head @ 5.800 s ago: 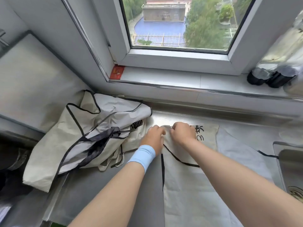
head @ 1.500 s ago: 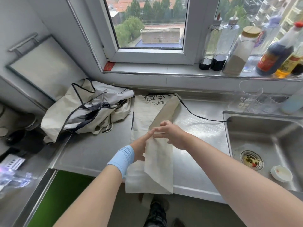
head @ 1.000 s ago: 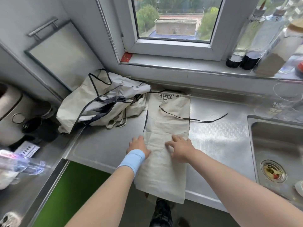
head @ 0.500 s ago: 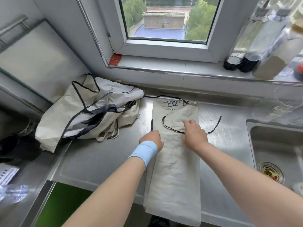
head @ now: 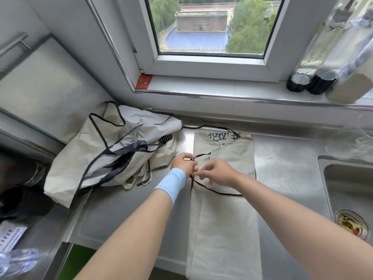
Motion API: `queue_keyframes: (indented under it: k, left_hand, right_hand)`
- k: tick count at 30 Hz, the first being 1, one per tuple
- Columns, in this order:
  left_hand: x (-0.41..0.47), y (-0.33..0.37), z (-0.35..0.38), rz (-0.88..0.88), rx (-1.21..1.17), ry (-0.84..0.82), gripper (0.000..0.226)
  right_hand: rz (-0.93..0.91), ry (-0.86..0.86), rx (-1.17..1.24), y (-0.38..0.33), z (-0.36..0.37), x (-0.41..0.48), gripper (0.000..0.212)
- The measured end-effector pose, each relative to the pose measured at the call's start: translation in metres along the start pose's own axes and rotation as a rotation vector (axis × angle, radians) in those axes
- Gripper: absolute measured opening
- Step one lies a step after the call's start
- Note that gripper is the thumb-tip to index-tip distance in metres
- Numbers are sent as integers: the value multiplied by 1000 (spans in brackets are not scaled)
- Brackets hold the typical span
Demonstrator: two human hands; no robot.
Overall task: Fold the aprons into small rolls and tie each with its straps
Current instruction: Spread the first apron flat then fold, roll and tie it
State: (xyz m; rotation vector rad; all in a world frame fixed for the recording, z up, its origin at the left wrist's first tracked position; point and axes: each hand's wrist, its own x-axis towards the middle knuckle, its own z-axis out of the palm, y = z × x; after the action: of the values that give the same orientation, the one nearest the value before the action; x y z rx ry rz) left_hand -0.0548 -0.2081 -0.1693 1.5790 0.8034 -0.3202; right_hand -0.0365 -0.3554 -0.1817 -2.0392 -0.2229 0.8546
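The beige apron (head: pixel 224 215) lies folded into a long narrow strip of matte, paper-like cloth on the brushed steel surface (head: pixel 282 172). Its long axis runs from the near edge, which it overhangs, away toward the window wall; the far end carries black handwritten characters, partly covered by a folded-over flap. A thin black strap (head: pixel 214 189) curves across the strip just near of the hands, and another length loops past the far end.

Both hands sit over the strip's left edge, about midway along it. The left hand (head: pixel 184 162), a light blue wristband (head: pixel 171 183) on its wrist, is curled with the strap pinched at its fingertips. The right hand (head: pixel 217 171), touching it, has its fingertips pressed together on the same strap.

Left of the left hand, a crumpled heap of more aprons (head: pixel 113 152), pale with dark piping, rests against the wall. Right of the right hand, well apart, is a steel sink (head: pixel 351 190). Beyond the hands, blurred bottles (head: pixel 314 81) stand on the windowsill.
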Motion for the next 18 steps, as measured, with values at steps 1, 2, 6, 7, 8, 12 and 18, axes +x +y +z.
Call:
queue_keyframes:
  k: [1,2,6,7,8,12,18]
  left_hand:
    - [6,2,-11,41,154,28,33]
    - [13,4,-20,100,398,36,35]
    - [11,25,-33,26,1508,-157,30]
    - [10,30,-28,31,1603,-189,31]
    - [9,35,-20,95,1642,-171,33]
    - [18,43,30,465,1381,-72,39]
    - [38,42,89,562,1306,-274,67]
  right_hand:
    - [5,56,-82,3,-4,5,12]
    - [12,112,-163,7,-9,8,17]
    - [94,272,-272,23,-31,9,29]
    - [114,313,-284,26,-36,8,29]
    - [130,366,-286,30,-42,7,28]
    - [172,598,-317,44,-68,5,24]
    - [272,699,-348,69,-108,17,51]
